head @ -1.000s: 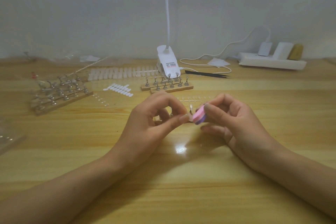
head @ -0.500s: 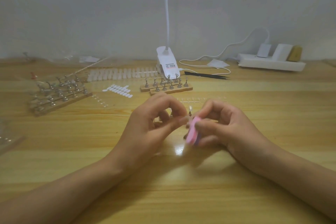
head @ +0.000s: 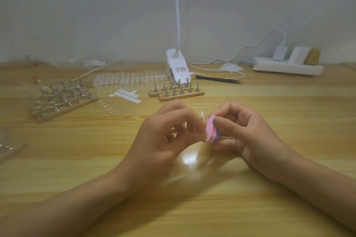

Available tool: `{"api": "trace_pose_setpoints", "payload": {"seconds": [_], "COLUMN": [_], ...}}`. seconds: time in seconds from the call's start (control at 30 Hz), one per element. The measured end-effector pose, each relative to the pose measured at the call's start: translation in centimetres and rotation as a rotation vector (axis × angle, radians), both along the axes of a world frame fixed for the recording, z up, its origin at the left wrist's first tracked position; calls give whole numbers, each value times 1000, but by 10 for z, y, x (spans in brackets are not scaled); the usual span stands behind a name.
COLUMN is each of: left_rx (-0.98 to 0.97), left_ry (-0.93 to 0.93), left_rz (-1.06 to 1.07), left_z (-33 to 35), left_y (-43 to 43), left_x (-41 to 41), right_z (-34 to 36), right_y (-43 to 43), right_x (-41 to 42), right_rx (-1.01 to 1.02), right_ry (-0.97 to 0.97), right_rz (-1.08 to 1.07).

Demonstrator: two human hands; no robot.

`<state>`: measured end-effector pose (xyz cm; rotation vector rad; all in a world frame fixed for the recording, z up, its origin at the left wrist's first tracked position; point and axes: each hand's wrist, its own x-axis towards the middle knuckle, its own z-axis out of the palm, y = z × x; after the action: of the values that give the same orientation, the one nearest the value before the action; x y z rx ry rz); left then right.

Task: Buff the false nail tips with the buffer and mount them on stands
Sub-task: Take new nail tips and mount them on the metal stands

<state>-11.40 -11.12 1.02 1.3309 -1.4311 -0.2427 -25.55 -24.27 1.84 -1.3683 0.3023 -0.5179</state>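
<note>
Right grip [head: 248,134] pinches buffer [head: 211,130] above wooden table [head: 57,159].

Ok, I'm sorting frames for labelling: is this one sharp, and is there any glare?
Head view: dim and soft overall; motion blur smears the left hand at its fingertips, so the tip it pinches barely shows; the buffer in the right hand reads clearer; one bright glare patch on the table just below the hands.
</note>
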Motion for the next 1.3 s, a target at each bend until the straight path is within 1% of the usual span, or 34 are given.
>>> {"api": "trace_pose_setpoints", "payload": {"seconds": [0.1,0.17,0.2,0.27,0.3,0.4,0.43,0.5,0.53,0.6,0.63,0.73,0.83,0.93,1.03,1.07,1.17,1.3], "left_rx": [-20,-12,-2,2,-7,-12,-6,-4,-9,-9,-3,6,14,19,35,39,43,41], "left_ry": [73,70,54,39,47,68,52,45,61,67,56,62,73,83,101,98,96,88], "left_rz": [15,26,26,21,28,49,44,37,43,57,58,50,68,52,66,62,35,40], "left_z": [0,0,0,-1,-1,0,0,0,0,1,2,2,2,1,1,1,1,0], "left_y": [-1,-1,-2,-1,-1,-1,-1,-1,-1,0,0,0,-1,-1,-1,-2,-1,-1], "left_x": [2,2,2,1,1,2,1,1,1,1,1,0,0,1,3,3,1,2], "right_z": [-1,-1,-2,-3,-3,-2,-2,-3,-2,-1,-1,-3,-3,-4,-3,-4,-4,-4], "right_y": [0,3,3,1,0,4,4,1,1,3,4,0,1,-1,0,0,-3,-5], "right_x": [-1,-1,0,0,-1,0,0,0,0,0,1,0,1,1,1,1,2,2], "right_rx": [-22,-76,-75,-6,9,-61,-58,11,19,-49,-80,-16,-53,-2,-47,-50,40,39], "right_ry": [12,26,17,-20,-24,13,4,-26,-22,15,27,-6,13,-12,10,10,-29,-24], "right_rz": [35,79,59,-24,-32,64,43,-30,-19,70,77,-24,65,-13,105,96,-8,-2]}}
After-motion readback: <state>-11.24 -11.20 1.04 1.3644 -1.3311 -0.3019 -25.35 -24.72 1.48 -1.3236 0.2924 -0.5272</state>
